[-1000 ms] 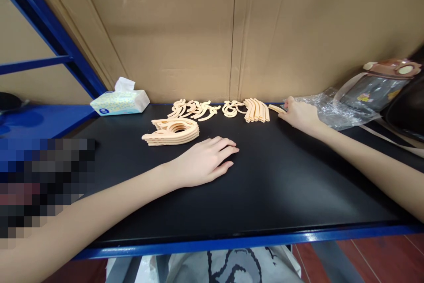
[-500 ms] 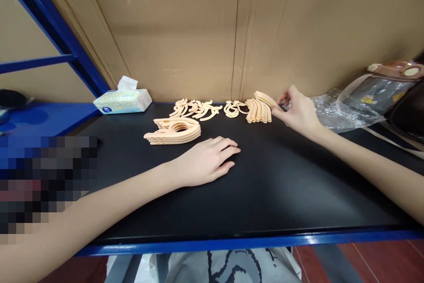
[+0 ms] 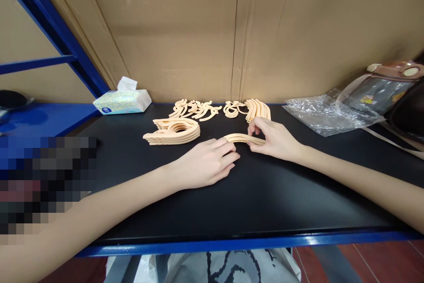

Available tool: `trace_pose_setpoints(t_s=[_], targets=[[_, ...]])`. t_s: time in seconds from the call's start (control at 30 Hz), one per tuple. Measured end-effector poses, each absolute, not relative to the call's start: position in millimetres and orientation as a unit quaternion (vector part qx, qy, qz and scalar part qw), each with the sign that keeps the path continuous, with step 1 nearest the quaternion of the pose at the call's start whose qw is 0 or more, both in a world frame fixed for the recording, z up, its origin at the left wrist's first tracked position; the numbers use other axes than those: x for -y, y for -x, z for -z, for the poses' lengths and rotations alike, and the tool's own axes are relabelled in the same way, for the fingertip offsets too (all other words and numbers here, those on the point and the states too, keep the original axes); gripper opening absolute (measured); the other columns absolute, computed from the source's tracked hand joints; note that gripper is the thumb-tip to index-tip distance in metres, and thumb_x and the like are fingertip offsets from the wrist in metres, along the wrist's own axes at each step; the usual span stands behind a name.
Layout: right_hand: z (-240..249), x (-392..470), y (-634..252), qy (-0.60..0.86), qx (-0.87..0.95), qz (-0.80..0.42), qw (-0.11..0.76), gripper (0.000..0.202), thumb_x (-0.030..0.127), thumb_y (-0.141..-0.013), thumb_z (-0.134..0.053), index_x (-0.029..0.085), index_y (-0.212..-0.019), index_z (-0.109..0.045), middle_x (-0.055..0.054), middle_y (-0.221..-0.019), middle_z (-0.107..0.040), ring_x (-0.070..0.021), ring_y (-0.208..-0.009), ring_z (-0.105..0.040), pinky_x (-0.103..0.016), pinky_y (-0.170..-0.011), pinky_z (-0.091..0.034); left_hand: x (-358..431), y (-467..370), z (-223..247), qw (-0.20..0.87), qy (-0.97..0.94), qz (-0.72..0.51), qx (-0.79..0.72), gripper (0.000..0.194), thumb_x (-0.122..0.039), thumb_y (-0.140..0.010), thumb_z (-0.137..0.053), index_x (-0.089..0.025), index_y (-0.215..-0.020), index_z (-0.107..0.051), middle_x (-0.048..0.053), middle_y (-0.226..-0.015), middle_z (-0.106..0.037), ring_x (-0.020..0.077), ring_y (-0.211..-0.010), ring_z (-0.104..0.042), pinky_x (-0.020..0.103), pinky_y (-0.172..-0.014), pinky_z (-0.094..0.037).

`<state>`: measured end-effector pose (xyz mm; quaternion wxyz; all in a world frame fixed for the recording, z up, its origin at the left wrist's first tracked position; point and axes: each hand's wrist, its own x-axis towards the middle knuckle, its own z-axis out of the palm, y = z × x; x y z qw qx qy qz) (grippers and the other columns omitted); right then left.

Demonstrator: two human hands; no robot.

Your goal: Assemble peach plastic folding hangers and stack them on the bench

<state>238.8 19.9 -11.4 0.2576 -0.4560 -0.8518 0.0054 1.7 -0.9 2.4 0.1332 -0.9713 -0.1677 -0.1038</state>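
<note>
1. Curved piece [image 3: 240, 137]: cream-coloured, located between the two hands above the middle of the bench [image 3: 265, 203].
2. Right hand [image 3: 278, 141]: grip pinches the right end of the curved piece between thumb and fingers.
3. Left hand [image 3: 205, 164]: palm down, fingertips at the left end of the curved piece. Whether this grip pinches it or only touches it, I cannot tell.
4. Obstructions near the hands: a stack of shaped parts [image 3: 175, 133] lies just beyond the left hand. A row of curved parts [image 3: 259, 108] lies behind the right hand, whose fingers overlap its near edge in view.
5. Further loose parts: hook-shaped parts [image 3: 232, 110] lie left of the row; a cluster of slender parts [image 3: 207, 111] lies left of those.
6. Rear boundary: a cardboard panel [image 3: 172, 40] stands along the back of the bench.
7. Left side: tissue box [image 3: 122, 102], one tissue protruding, near a blue frame [image 3: 88, 69].
8. Right side: crumpled clear plastic bag [image 3: 331, 115], with a brown-lidded bottle [image 3: 380, 91] tilted beside it, next to a dark object [image 3: 409, 113] only partly in view.
</note>
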Motion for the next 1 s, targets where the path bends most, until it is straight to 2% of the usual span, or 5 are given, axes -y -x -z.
trace_pose_setpoints(t_s=[0.07,0.23,0.53,0.77,1.0], targets=[[13,-20,-239,0.449,0.857,-0.008,0.252,0.020,0.024,-0.072,-0.060,0.023,-0.081,-0.042,0.002,-0.081,-0.056,-0.0151,-0.072,-0.054,-0.027,-0.066,-0.041,2,-2,-2,0.151,0.968,0.115,0.166,0.028,-0.022,-0.096,-0.039,-0.012,-0.110,-0.061,0.011,-0.112,-0.061,0.0232,-0.102,-0.055,0.035,-0.084,-0.047],[14,-19,-237,0.432,0.867,-0.014,0.247,0.017,0.025,-0.076,-0.059,0.023,-0.083,-0.044,0.001,-0.083,-0.057,-0.0154,-0.074,-0.055,-0.027,-0.067,-0.041,0,-1,2,0.158,0.962,0.110,0.194,0.038,-0.028,-0.096,-0.041,-0.010,-0.128,-0.052,0.013,-0.132,-0.052,0.0266,-0.121,-0.047,0.040,-0.103,-0.037],[16,-21,-240,0.392,0.887,-0.003,0.243,0.015,0.035,-0.087,-0.054,0.022,-0.087,-0.048,-0.003,-0.086,-0.059,-0.0177,-0.079,-0.055,-0.028,-0.067,-0.042,1,-4,4,0.181,0.953,0.081,0.228,0.044,-0.034,-0.096,-0.040,-0.004,-0.126,-0.052,0.015,-0.122,-0.059,0.0271,-0.106,-0.055,0.040,-0.096,-0.041],[14,-20,-238,0.390,0.890,0.011,0.236,0.028,0.048,-0.091,-0.047,0.021,-0.089,-0.052,-0.004,-0.088,-0.061,-0.0187,-0.081,-0.055,-0.029,-0.069,-0.042,2,-3,3,0.194,0.946,0.097,0.241,0.043,-0.035,-0.095,-0.043,-0.005,-0.124,-0.054,0.015,-0.119,-0.060,0.0259,-0.103,-0.057,0.038,-0.093,-0.042],[-7,-29,-241,0.412,0.873,0.078,0.249,0.016,0.032,-0.091,-0.048,0.021,-0.083,-0.055,-0.004,-0.084,-0.062,-0.0186,-0.082,-0.056,-0.029,-0.071,-0.041,2,-1,3,0.182,0.947,0.105,0.244,0.042,-0.033,-0.095,-0.043,-0.005,-0.123,-0.055,0.016,-0.123,-0.059,0.0268,-0.106,-0.057,0.039,-0.095,-0.042]])
